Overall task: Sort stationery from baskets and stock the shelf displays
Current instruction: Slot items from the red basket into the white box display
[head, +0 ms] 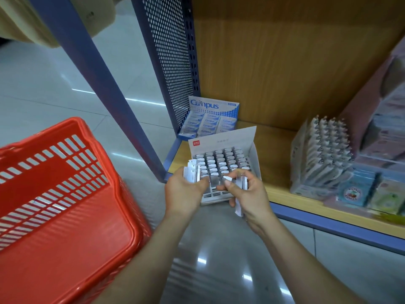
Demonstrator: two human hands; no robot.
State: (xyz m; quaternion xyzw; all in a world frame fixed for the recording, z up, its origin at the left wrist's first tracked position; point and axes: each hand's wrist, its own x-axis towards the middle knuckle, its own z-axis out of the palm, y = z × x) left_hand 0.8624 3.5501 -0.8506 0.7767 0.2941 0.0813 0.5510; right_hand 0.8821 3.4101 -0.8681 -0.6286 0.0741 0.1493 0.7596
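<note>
Gripping a bundle of small white packets (192, 172) in the left hand (186, 191), fingers curled round it, right at the near-left corner of the grey display box (221, 140). Pinching a single white packet (227, 178) between thumb and forefinger of the right hand (247, 194), over the box's near edge, with further packets (238, 208) tucked under the curled fingers. Inside the box, upright rows of packets (221, 159). Underneath, the near-left corner of the wooden shelf (278, 154). Just beyond, in the far-left corner against the perforated blue panel (168, 62), a Campus box (210, 119). Further right on the shelf, a pen display (324, 154) and small printed boxes (352, 194). Left of both hands, off the shelf, a red basket (65, 249) over the glossy floor (219, 260).
</note>
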